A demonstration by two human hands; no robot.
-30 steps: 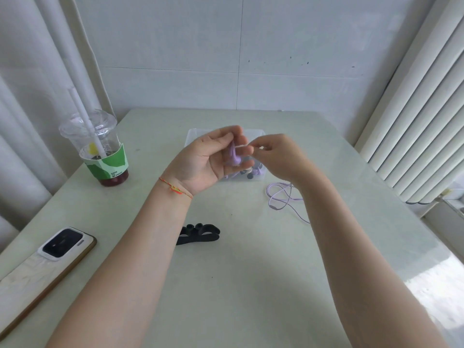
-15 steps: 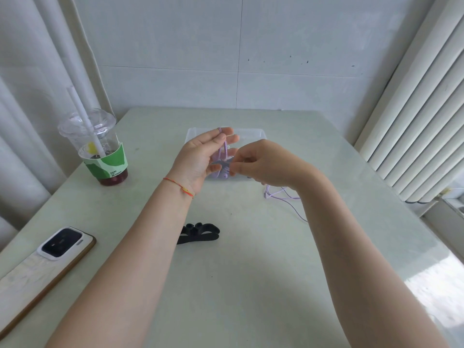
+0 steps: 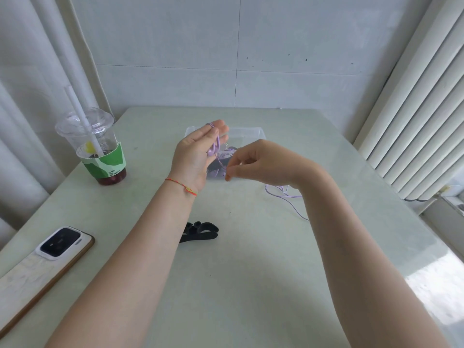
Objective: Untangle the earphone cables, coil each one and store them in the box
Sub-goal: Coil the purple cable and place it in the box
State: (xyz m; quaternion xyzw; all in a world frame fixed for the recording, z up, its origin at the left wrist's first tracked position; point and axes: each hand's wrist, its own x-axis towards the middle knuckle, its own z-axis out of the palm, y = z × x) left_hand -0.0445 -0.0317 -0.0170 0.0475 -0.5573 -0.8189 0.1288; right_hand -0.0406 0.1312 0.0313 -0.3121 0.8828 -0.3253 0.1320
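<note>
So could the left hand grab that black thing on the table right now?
Probably not right away. The left hand is raised with purple cable looped round its fingers, so it's busy. The black thing lies uncovered beside its forearm, though.

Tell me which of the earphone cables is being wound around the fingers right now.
The purple cable, looped around the straight fingers of the left hand while the right hand pinches its strand. The black cable lies untouched on the table.

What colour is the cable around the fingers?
Light purple cable, seen in the head view.
</note>
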